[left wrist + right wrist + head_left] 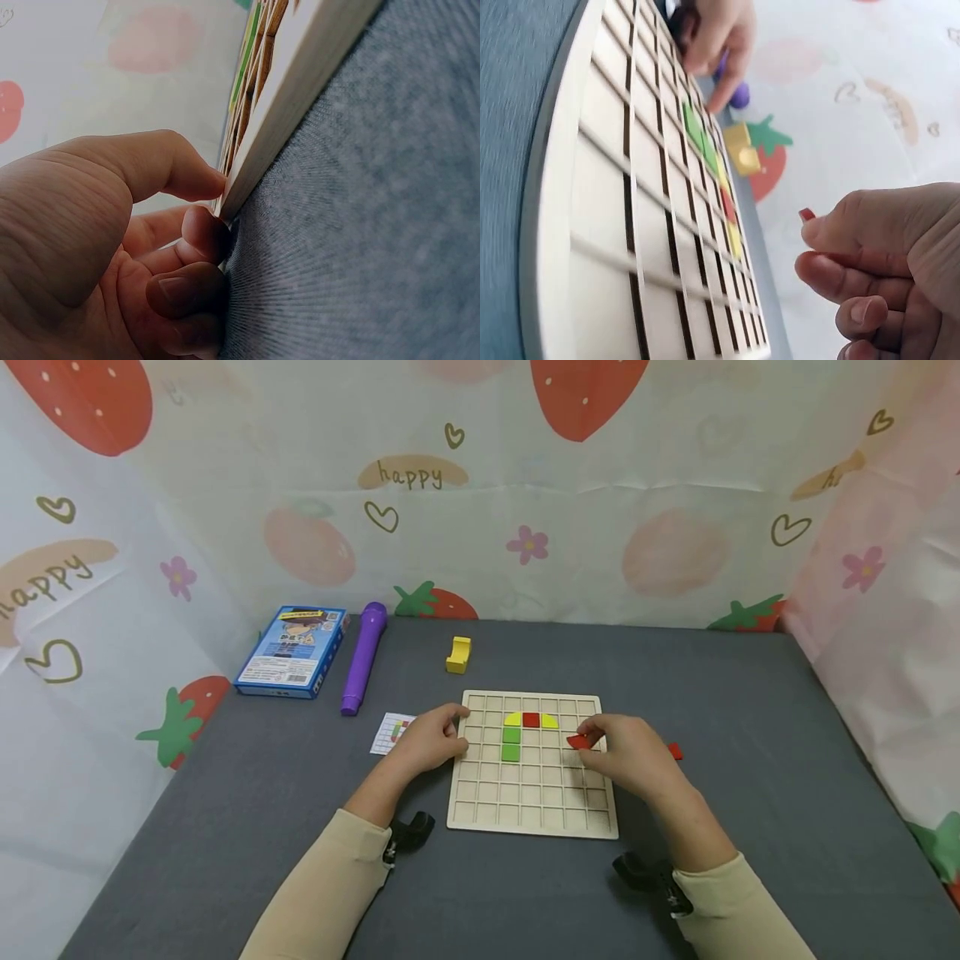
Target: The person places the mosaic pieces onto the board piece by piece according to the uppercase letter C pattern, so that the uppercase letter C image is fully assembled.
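A pale wooden grid board lies on the table. My left hand holds its left edge, with thumb and forefinger at the rim; in the left wrist view the thumb touches that rim. Over the board's right side, my right hand pinches a small red piece with a curved edge, held above the cells. On the board, a red square sits between two rounded yellow pieces. Two green squares run down below the left yellow one.
Left of the board lies a printed pattern card, partly behind my left hand. Farther back are a blue box, a purple microphone-shaped stick and a yellow block. Another red piece lies beyond my right hand.
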The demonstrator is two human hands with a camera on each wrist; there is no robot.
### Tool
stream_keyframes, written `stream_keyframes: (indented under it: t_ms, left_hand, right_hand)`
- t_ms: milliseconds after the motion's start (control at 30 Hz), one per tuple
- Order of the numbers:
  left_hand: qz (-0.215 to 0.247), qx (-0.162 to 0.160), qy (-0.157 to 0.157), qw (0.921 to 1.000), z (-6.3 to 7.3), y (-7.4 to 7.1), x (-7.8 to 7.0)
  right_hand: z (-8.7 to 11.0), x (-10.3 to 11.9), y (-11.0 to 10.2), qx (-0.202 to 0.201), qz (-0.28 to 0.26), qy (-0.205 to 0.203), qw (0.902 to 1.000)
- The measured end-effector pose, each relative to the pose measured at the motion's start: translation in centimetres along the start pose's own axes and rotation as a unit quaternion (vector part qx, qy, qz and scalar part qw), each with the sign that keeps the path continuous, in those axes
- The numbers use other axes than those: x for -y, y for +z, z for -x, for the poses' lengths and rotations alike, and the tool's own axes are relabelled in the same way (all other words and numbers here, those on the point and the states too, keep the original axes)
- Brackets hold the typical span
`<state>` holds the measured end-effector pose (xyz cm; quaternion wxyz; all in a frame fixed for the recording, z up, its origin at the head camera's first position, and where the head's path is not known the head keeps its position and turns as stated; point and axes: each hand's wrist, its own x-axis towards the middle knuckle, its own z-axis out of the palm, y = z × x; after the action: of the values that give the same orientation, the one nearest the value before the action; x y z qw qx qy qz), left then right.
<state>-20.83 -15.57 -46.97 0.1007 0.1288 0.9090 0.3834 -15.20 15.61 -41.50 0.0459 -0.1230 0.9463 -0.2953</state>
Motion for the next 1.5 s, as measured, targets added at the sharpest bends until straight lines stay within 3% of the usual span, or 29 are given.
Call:
stream_keyframes:
  t_ms: [400, 700, 1167, 1367, 1500]
  left_hand:
    - [0.003, -0.002, 0.006, 1.0000, -0.2, 0.0, 0.2]
    - [0.004, -0.002, 0.002, 1.0000, 0.0, 0.0, 0.0]
    - [0.002, -0.001, -0.003, 1.0000, 0.0, -0.1, -0.1]
    - [0.004, -0.001, -0.004, 1.0000, -0.1, -0.1, 0.0]
    - [0.007, 0.000, -0.004, 1.0000, -0.1, 0.0, 0.0]
  right_hand:
    - [-1.6, 3.4, 3.5, 0.062, 0.018, -0.061, 0.9961]
    - [-2.0, 5.0, 5.6, 0.101, 0.052, -0.065, 0.9914]
    - [-1.7, 5.8, 6.8, 0.032, 0.167, -0.089, 0.9815]
    - [-1.7, 6.0, 7.1, 0.016, 0.192, -0.084, 0.9777]
    - [-1.9, 6.0, 7.2, 0.011, 0.185, -0.070, 0.9802]
